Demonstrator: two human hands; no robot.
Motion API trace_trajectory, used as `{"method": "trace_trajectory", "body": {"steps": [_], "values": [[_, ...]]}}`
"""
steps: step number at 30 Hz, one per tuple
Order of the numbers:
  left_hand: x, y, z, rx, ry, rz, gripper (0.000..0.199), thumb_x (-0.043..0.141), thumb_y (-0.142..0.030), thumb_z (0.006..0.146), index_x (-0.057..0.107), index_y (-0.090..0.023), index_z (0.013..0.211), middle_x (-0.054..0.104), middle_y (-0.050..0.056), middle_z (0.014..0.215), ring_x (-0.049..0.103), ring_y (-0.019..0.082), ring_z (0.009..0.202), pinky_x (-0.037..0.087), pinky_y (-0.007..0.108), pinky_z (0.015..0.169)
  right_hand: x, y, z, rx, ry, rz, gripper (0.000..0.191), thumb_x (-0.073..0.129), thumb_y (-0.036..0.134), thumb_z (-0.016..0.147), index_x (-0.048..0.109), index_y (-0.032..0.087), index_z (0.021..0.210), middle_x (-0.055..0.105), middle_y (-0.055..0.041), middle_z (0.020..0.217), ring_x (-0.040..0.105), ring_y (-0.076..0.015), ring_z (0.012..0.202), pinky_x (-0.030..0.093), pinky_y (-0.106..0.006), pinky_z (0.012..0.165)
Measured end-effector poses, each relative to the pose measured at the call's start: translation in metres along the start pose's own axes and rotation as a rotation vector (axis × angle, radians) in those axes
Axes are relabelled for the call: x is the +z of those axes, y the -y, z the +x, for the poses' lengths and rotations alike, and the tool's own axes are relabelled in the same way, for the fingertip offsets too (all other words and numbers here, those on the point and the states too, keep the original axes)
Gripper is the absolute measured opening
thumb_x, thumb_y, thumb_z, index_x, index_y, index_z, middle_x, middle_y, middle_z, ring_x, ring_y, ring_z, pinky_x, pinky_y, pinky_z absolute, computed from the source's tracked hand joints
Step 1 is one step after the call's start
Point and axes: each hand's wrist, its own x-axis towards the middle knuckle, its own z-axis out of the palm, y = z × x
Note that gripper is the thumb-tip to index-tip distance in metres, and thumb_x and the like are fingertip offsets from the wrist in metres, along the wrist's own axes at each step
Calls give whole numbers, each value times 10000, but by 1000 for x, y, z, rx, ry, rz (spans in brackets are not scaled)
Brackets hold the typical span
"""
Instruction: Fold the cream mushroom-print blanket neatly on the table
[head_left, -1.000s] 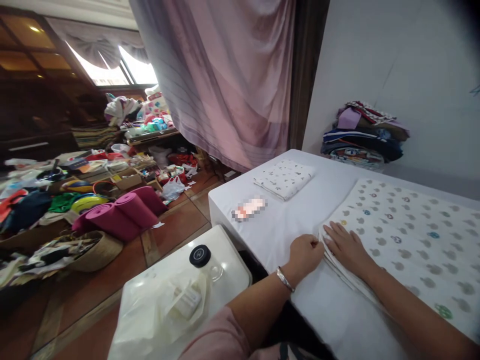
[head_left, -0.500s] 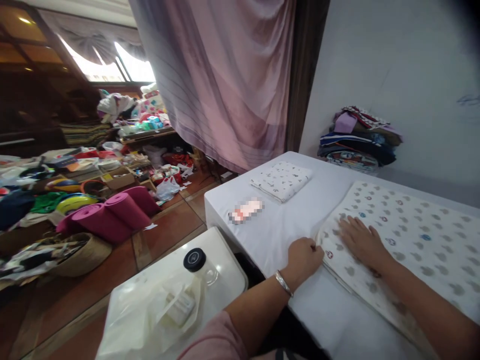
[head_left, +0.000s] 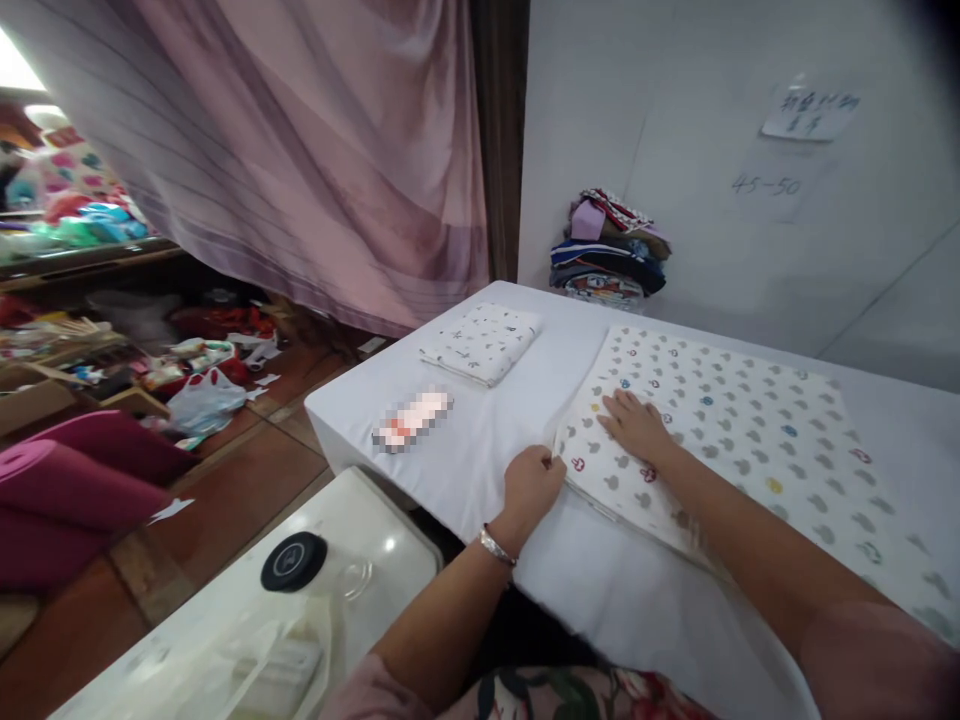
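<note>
A white cloth [head_left: 735, 440] printed with grey shapes and a few coloured ones lies spread in layers on the white-covered table [head_left: 480, 475]. My left hand [head_left: 534, 485], with a silver bangle on its wrist, pinches the cloth's near left corner. Flat on top of the cloth, close to that corner, rests my right hand [head_left: 636, 428] with its fingers stretched out. Farther back on the table is a folded white cloth [head_left: 484, 343] with small dark prints. A blurred-out pinkish item [head_left: 412, 420] lies in front of it.
A cream side table [head_left: 360, 530] on the left holds a round black object [head_left: 294, 561] and a plastic bag [head_left: 277, 660]. Folded clothes [head_left: 609, 250] are stacked beyond the table by the wall. A pink curtain [head_left: 360, 150] hangs behind; rolled pink mats [head_left: 82, 500] and clutter cover the floor.
The view has turned to the right, bringing papers on the wall into sight. My left hand still pinches the cloth's corner, and my right hand still lies flat on it.
</note>
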Motion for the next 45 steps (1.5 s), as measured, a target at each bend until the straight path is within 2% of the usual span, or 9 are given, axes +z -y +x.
{"method": "trace_trajectory", "body": {"steps": [8,10,14,20,24,31,35,39,45], "values": [[-4,-3,3,12,40,47,205,497,-286,790,548,-181,621,573,6,653,482,130,609,273,251,561,-11,-5,-12,0,59,13,573,203,517,927,355,243,1407,212,-56,1528,168,-265,1396,181,-540,1093],[-3,-2,3,14,42,47,206,490,-284,790,538,-181,619,569,6,654,478,129,608,271,249,562,-15,-12,-21,-14,67,17,568,202,501,932,377,224,1396,228,-69,1522,172,-262,1396,186,-525,1097],[-3,0,3,11,36,26,213,479,-275,783,496,-183,593,526,-7,605,453,121,578,253,245,548,-24,-32,-37,-11,-48,-12,575,168,481,941,355,209,1412,219,-76,1525,138,-260,1404,178,-513,1105],[-5,0,4,23,20,-25,219,478,-263,767,450,-182,565,484,-23,576,428,112,560,251,244,549,-26,-63,-40,133,15,-70,568,185,443,929,352,195,1412,231,-93,1518,163,-273,1398,213,-524,1093],[-6,0,4,14,28,-14,225,470,-269,773,441,-183,567,477,-26,569,426,113,561,244,247,548,-28,-69,-21,117,24,-51,592,141,463,934,319,190,1429,229,-97,1518,163,-261,1400,229,-512,1087],[-6,1,5,-37,64,16,227,452,-282,791,430,-187,586,483,-30,573,440,116,566,259,242,555,-33,-69,39,56,56,37,647,76,552,921,282,239,1448,183,-57,1536,120,-247,1409,201,-472,1105],[-6,2,5,-50,85,70,216,451,-274,792,416,-191,596,488,-27,585,445,119,574,267,245,562,-24,-79,68,120,176,30,590,155,558,915,314,305,1424,208,-25,1531,141,-264,1403,187,-532,1090],[-5,5,5,-54,113,105,213,443,-253,794,402,-193,594,490,-26,584,450,117,573,283,244,570,-14,-82,89,152,58,-15,590,162,531,923,292,268,1435,176,-52,1539,89,-268,1410,139,-553,1092],[-4,5,6,-81,145,117,225,474,-267,781,411,-204,574,505,-22,570,460,126,554,296,256,562,-1,-90,107,130,139,22,629,171,596,897,262,308,1449,104,-13,1552,86,-267,1411,130,-575,1091]]}}
